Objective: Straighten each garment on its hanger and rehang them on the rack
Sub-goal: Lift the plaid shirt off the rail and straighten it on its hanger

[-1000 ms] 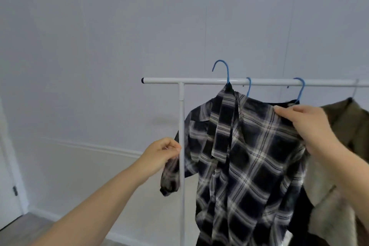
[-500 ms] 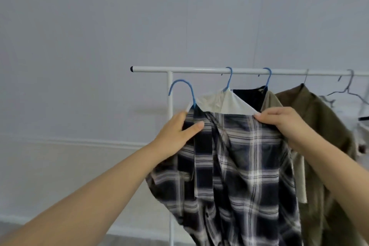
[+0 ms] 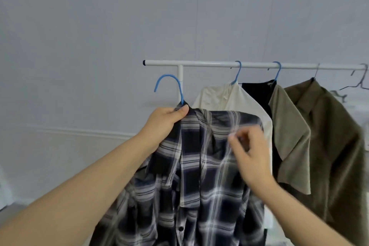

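A dark plaid shirt [image 3: 199, 185] hangs crooked on a blue hanger [image 3: 169, 86], off the white rack rail [image 3: 209, 64] and in front of it. My left hand [image 3: 165, 120] grips the shirt's collar at the base of the hanger hook. My right hand [image 3: 249, 150], blurred by motion, is in front of the shirt's right shoulder with its fingers curled; whether it pinches the cloth cannot be told.
On the rail hang a cream shirt [image 3: 223, 98], a black garment [image 3: 257, 92] and an olive jacket [image 3: 323, 136]. Bare wire hangers [image 3: 357, 82] sit at the far right. The rack's upright post [image 3: 179, 74] stands behind the blue hook. A pale wall is behind.
The plaid shirt came off the rail and toward me. My left hand moved from the sleeve to the collar at the hook. My right hand shifted down from the shoulder edge.
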